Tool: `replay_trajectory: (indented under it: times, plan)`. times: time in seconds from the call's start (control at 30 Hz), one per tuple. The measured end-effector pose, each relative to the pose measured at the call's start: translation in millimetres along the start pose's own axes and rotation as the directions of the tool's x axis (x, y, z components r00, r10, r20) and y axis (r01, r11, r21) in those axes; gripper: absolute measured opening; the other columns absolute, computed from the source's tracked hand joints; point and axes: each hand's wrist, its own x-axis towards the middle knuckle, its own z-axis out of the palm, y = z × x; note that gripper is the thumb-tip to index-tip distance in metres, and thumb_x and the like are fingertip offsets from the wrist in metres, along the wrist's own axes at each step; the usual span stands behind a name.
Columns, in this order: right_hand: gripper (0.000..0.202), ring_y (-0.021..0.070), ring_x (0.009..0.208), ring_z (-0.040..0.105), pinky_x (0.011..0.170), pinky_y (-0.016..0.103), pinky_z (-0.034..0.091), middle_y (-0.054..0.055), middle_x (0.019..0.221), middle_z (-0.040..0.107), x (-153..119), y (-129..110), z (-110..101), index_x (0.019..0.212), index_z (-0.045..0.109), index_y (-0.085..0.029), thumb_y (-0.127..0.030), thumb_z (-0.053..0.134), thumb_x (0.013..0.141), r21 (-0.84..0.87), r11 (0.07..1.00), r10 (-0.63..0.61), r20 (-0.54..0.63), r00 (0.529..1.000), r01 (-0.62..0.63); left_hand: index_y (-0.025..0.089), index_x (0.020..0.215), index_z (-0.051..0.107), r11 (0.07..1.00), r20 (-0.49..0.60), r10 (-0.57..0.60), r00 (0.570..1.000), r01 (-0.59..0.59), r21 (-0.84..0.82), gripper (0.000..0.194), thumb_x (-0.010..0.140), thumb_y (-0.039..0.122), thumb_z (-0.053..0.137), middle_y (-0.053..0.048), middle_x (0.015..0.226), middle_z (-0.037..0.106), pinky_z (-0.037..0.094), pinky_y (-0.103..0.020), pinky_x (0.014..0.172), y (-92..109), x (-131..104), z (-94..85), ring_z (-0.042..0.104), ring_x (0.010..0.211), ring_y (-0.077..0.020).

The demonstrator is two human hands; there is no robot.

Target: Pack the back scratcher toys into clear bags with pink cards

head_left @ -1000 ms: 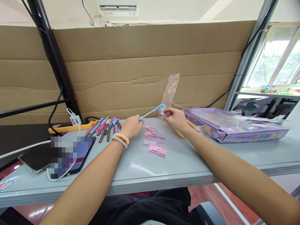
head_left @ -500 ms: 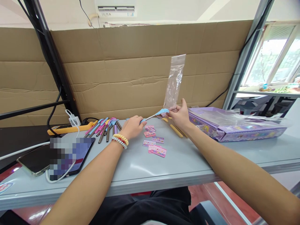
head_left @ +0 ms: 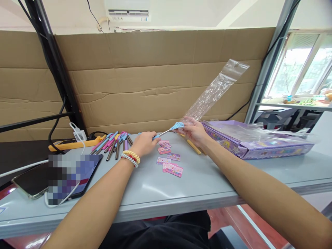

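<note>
My left hand is closed around the handle of a back scratcher with a metal shaft and a light-blue claw head, which points right. My right hand pinches the lower end of a long clear plastic bag that slants up to the right. The claw head meets the bag's end by my right fingers; whether it is inside I cannot tell. Small pink and purple printed cards lie on the table below my hands. Several more back scratchers in blue, pink and yellow are heaped left of my left hand.
A purple printed box with clear bags on top stands at the right. Yellow sticks lie under my right hand. At the left are a tablet, a phone and white cables. Cardboard backs the table.
The plastic bag has swung from nearly upright to a slant toward the upper right. My right hand has turned with it and dropped slightly. The left hand keeps its hold on the back scratcher.
</note>
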Motion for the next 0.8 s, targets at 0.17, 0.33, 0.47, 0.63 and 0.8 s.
replay_trajectory:
  times: [0.17, 0.33, 0.47, 0.63, 0.8]
  plan:
    - [0.033, 0.0178, 0.064, 0.067, 0.058, 0.034, 0.058, 0.002, 0.070, 0.068, 0.9, -2.9, -1.2, 0.088, 0.055, -0.018, -0.007, 0.064, 0.058, -0.055, 0.996, 0.073, -0.058, 0.996, -0.076, 0.023, 0.094, 0.064, 0.999, -0.015, -0.040, 0.999, 0.040, 0.021, 0.030, 0.087, 0.041, 0.041, -0.004, 0.094, 0.069, 0.041, -0.028, 0.068, 0.6, -0.2, -1.4, 0.061, 0.087, -0.0198]
    - [0.017, 0.0168, 0.059, 0.064, 0.045, 0.029, 0.053, 0.003, 0.070, 0.067, 1.2, -3.7, -2.1, 0.076, 0.059, -0.016, -0.026, 0.069, 0.067, -0.117, 0.989, 0.085, -0.054, 0.995, -0.091, 0.024, 0.096, 0.065, 1.000, -0.018, -0.014, 1.000, 0.014, 0.025, 0.030, 0.087, 0.041, 0.042, -0.003, 0.098, 0.068, 0.041, -0.027, 0.070, -0.4, -0.2, -1.4, 0.060, 0.090, -0.0194]
    - [0.024, 0.0092, 0.041, 0.051, 0.032, 0.019, 0.039, 0.000, 0.054, 0.059, 0.8, 1.0, -3.5, 0.067, 0.059, -0.016, -0.035, 0.073, 0.064, -0.287, 0.957, 0.046, -0.006, 0.999, -0.046, 0.027, 0.098, 0.063, 0.998, -0.002, 0.047, 0.999, -0.047, 0.052, 0.030, 0.089, 0.040, 0.038, -0.002, 0.100, 0.068, 0.040, -0.027, 0.069, -0.3, -1.7, -2.4, 0.060, 0.091, -0.0193]
    - [0.027, 0.0093, 0.041, 0.050, 0.032, 0.020, 0.038, 0.001, 0.053, 0.058, -2.1, 6.5, 1.7, 0.066, 0.061, -0.015, -0.041, 0.071, 0.064, -0.325, 0.944, -0.048, -0.001, 0.999, 0.046, 0.028, 0.099, 0.061, 0.988, -0.003, 0.032, 0.999, -0.031, 0.153, 0.030, 0.090, 0.039, 0.034, -0.003, 0.096, 0.068, 0.040, -0.028, 0.069, 4.4, -4.0, -6.0, 0.062, 0.088, -0.0202]
    - [0.023, 0.0131, 0.049, 0.058, 0.040, 0.023, 0.048, 0.003, 0.060, 0.063, -1.6, 9.1, 7.1, 0.072, 0.062, -0.015, -0.037, 0.068, 0.067, -0.253, 0.966, -0.077, -0.094, 0.993, 0.051, 0.025, 0.097, 0.061, 0.973, -0.052, 0.020, 0.998, -0.008, 0.229, 0.031, 0.091, 0.038, 0.033, -0.006, 0.092, 0.067, 0.040, -0.031, 0.068, 11.1, -5.5, -7.8, 0.063, 0.083, -0.0228]
